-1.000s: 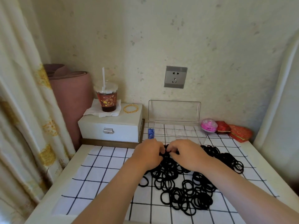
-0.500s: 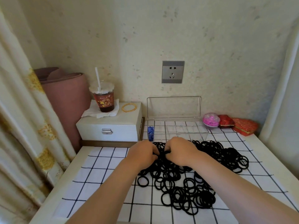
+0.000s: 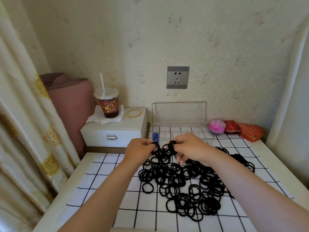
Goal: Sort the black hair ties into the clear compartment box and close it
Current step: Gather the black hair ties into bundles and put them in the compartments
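Observation:
A large pile of black hair ties [image 3: 187,186] lies spread on the checked cloth [image 3: 103,185]. Behind it stands the clear compartment box [image 3: 208,133], its lid [image 3: 178,113] upright against the wall; its left compartment holds blue ties [image 3: 155,136]. My left hand [image 3: 139,150] pinches a black hair tie at the pile's far edge. My right hand [image 3: 189,145] grips a small bunch of black hair ties just in front of the box. The two hands are a little apart.
A white drawer box [image 3: 115,131] at the left carries a drink cup with a straw [image 3: 107,104] and gold bangles [image 3: 133,113]. A pink case [image 3: 216,125] and red boxes [image 3: 250,132] sit at the back right. A curtain [image 3: 21,114] hangs at the left.
My hands have drawn slightly apart, with hair ties held in each. The camera has tilted, so the scene sits lower in the frame.

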